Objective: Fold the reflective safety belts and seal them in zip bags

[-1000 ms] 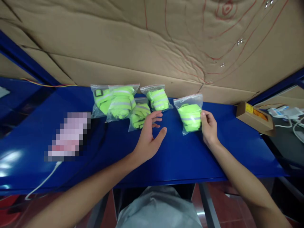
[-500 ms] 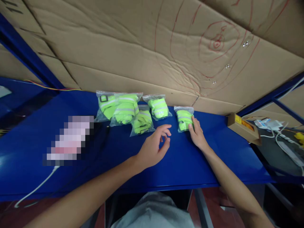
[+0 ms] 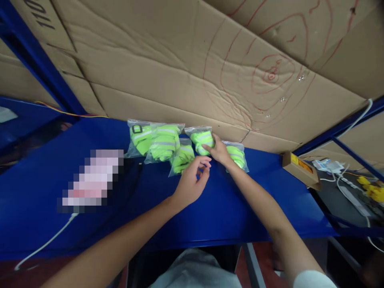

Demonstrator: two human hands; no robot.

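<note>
Several clear zip bags, each with bundled neon-green reflective strapping, lie along the back of the blue table. My right hand (image 3: 218,151) is at the right side of the middle bag (image 3: 201,141), thumb over its front and fingers at its edge. Partly behind my right wrist is the rightmost bag (image 3: 237,157). My left hand (image 3: 193,178) hovers in front with loosely curled fingers, thumb apart and nothing in it. It partly covers the front bag (image 3: 183,158). Further left, two bags overlap: one bag (image 3: 163,144) and another bag with a black buckle (image 3: 139,138).
A cardboard wall (image 3: 156,72) with red drawn rings rises behind the table (image 3: 240,212). On the left lies a blurred-out pinkish object (image 3: 96,176) with a white cable (image 3: 45,246). An open cardboard box (image 3: 300,170) stands at the right end, near cables and a power strip.
My right hand has moved left from the rightmost bag to the middle bag. My left hand stays nearly in place. The view has shifted slightly.
</note>
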